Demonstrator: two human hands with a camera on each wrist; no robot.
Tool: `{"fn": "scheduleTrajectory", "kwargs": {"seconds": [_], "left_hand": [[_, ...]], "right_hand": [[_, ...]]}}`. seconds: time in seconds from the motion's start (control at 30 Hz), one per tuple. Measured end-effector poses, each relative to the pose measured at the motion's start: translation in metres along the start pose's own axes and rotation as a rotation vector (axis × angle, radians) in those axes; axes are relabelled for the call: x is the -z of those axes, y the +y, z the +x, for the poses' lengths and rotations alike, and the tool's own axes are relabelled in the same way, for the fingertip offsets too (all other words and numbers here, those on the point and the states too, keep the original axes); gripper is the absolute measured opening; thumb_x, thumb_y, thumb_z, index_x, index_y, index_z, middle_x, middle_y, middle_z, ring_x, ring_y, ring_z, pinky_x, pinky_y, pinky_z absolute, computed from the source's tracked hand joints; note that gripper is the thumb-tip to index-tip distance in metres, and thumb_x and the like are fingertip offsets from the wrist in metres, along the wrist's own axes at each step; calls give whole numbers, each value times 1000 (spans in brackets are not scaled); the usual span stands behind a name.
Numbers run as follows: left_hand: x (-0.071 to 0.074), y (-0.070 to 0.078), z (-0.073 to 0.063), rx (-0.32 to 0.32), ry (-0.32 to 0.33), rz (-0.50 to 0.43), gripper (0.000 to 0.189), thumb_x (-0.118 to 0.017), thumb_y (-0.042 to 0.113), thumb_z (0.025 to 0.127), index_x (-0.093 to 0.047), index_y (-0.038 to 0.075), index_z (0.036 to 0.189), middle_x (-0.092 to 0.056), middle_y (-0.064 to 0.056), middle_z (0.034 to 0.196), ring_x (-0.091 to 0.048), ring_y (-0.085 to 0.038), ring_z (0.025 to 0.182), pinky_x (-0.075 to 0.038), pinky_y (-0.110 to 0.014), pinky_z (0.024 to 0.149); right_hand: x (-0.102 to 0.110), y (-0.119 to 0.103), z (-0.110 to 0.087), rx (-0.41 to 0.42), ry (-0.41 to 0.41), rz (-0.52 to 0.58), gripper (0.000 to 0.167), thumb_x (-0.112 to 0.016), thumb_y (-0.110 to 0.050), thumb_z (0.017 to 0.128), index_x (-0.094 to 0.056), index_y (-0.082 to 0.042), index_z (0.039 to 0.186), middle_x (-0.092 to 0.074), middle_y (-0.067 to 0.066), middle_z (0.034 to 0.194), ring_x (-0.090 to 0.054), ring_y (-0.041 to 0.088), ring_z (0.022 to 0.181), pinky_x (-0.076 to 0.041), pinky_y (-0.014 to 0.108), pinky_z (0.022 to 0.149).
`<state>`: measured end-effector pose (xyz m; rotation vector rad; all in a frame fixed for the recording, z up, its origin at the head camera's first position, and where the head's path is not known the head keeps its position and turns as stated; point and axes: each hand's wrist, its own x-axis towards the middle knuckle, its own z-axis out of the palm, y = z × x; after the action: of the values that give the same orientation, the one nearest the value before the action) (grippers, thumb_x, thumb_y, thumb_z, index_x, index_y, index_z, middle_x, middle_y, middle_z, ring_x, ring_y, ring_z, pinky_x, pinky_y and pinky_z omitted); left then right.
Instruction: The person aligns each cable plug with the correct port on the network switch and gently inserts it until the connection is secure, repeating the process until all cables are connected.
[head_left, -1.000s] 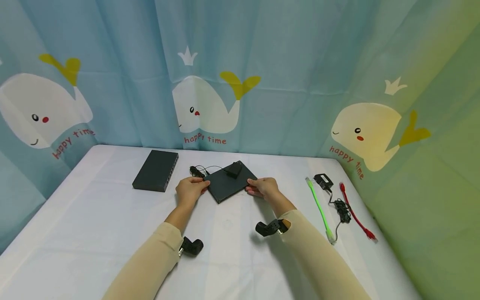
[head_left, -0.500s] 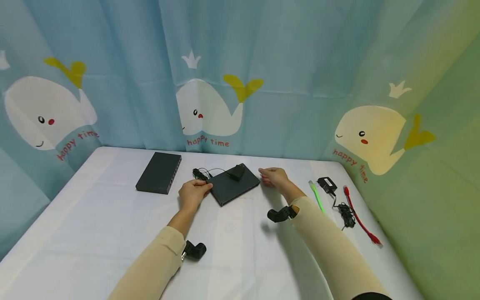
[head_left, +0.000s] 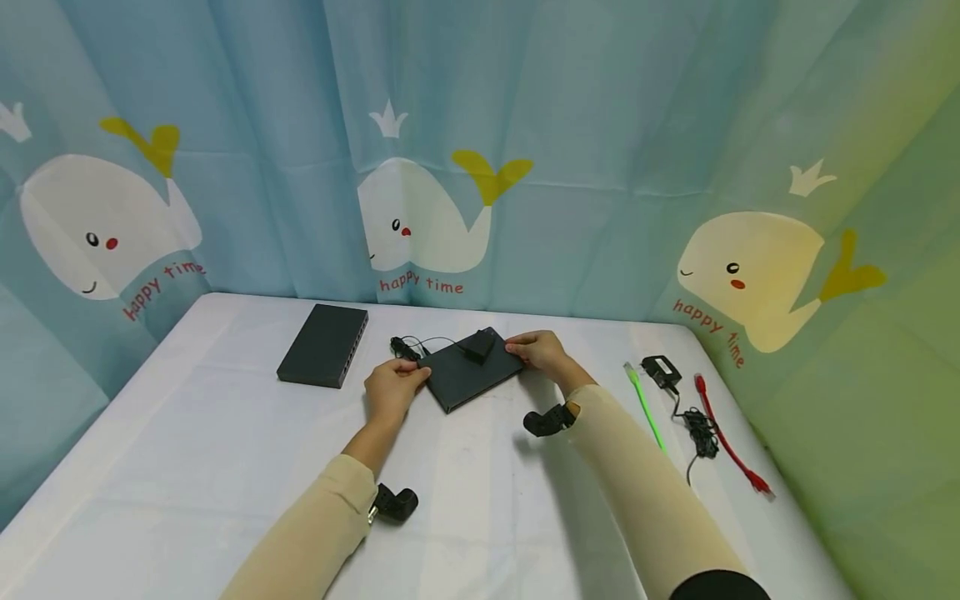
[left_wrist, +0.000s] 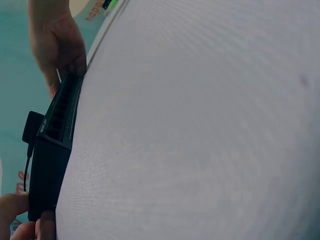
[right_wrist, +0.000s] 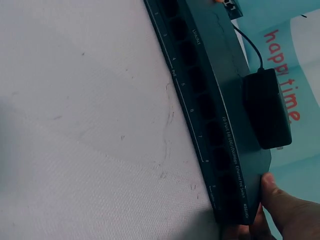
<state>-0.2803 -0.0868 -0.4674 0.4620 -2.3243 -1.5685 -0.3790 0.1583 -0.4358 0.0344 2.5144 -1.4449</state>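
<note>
A black Ethernet switch (head_left: 453, 377) lies at an angle near the middle of the table. On its top rests a black power adapter (head_left: 478, 346), whose thin cord runs to a small coil (head_left: 403, 347) behind the left end. My left hand (head_left: 387, 392) pinches the switch's left end, thumb above and fingers below. At the opposite end my right hand (head_left: 542, 353) grips the right corner, with its thumb on top and fingers underneath in the right wrist view. That view also shows the switch's port row (right_wrist: 206, 107) and printed label.
Another black box (head_left: 324, 344) with ports along one side stands at the back left. On the right lie a green network cable (head_left: 646, 408), a black adapter (head_left: 662, 371) with bundled cord (head_left: 702, 432), and a red network cable (head_left: 729, 442). A blue curtain (head_left: 585, 242) hangs behind the table.
My right hand let go of the switch's right side, moved off to the right, and now grips its right corner farther back. My left hand has kept its grip.
</note>
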Motion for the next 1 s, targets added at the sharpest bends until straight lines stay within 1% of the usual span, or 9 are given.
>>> {"fn": "scheduleTrajectory", "kwargs": {"seconds": [0.1,0.2,0.33,0.4,0.5,0.63,0.73,0.83,1.0], "left_hand": [[-2,3,-1,-3,-10,7,23,-81,18,82,-76,2,97,-76,-13,88,-72,-26,82,-57,-38,78],[-4,5,-2,1,-28,5,25,-82,16,81,-75,0,99,-75,-14,91,-72,-27,85,-57,-39,82],[-5,6,1,3,-47,3,27,-81,14,80,-75,-1,101,-75,-15,93,-71,-29,89,-56,-39,86],[-6,6,3,4,-54,9,27,-81,14,81,-75,-2,102,-75,-15,94,-71,-28,89,-57,-38,84],[-6,6,6,23,-89,-30,27,-79,10,83,-74,-3,105,-74,-17,97,-72,-27,85,-60,-34,74],[-5,8,13,86,-160,-111,28,-75,5,86,-71,-3,113,-71,-20,109,-73,-21,76,-61,-26,63],[-5,9,19,125,-194,-124,29,-73,6,88,-71,-1,116,-70,-20,115,-72,-14,69,-60,-24,60],[-5,8,25,147,-222,-113,30,-72,7,88,-71,1,118,-69,-20,118,-69,-10,61,-59,-23,59],[-6,9,35,165,-255,-84,31,-72,10,88,-71,3,118,-68,-18,120,-62,-5,58,-58,-21,56]], "right_hand": [[3,1,3,-12,3,-8,24,-74,-19,90,-77,-6,109,-64,-2,87,-49,9,71,-46,23,63],[5,2,3,-33,26,-21,24,-74,-20,90,-76,-6,110,-61,-4,81,-48,8,70,-44,21,61],[5,0,-4,-54,50,-52,29,-70,-19,93,-72,-3,118,-57,-6,80,-46,8,72,-41,20,62],[5,1,-9,-51,42,-61,31,-70,-20,94,-71,-2,119,-57,-6,81,-46,8,73,-41,20,62],[5,5,-16,-43,31,-58,32,-70,-21,93,-71,-2,120,-63,-2,91,-49,10,77,-44,21,64],[4,10,-25,-59,21,8,31,-69,-18,94,-70,-1,120,-69,7,107,-56,9,83,-52,21,69],[3,13,-32,-74,11,65,32,-68,-16,94,-68,1,121,-69,11,113,-59,9,86,-56,23,75],[1,15,-38,-77,7,110,32,-68,-14,94,-67,3,122,-69,14,114,-62,10,86,-58,26,78],[-3,19,-49,-96,27,181,32,-69,-12,93,-66,4,121,-69,10,102,-64,12,80,-60,27,74]]}}
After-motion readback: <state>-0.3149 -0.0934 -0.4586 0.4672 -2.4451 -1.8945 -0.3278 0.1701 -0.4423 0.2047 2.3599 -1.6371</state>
